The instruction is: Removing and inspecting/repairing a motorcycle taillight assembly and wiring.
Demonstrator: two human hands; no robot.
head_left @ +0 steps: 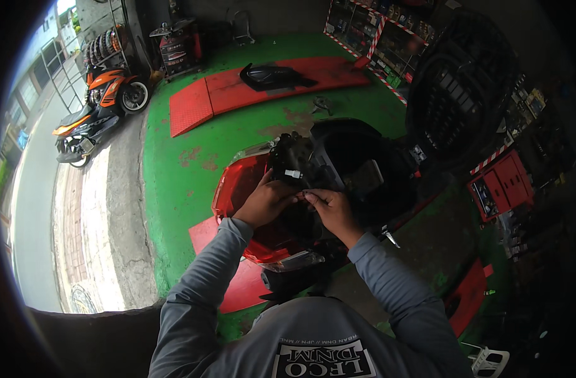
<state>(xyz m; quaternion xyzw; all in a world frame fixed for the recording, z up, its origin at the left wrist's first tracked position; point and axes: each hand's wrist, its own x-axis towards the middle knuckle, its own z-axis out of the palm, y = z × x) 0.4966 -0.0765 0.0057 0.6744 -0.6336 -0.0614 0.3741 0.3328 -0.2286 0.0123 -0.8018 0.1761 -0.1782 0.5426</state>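
Note:
The rear of a scooter (237,189) with a red tail light housing sits below me, its black seat (458,94) raised at the right over an open storage well (357,157). A small white connector (293,174) shows among dark parts just above my hands. My left hand (266,201) has its fingers curled at the centre of the tail section, fingertips beside those of my right hand (329,211). The right thumb and finger are pinched together there, on a small piece I cannot make out.
An orange and black scooter (102,107) stands at the left doorway. A long red lift platform (193,107) bears a black body panel (269,75). Parts shelves (363,44) line the back right, with a red tool chest (499,186) at the right.

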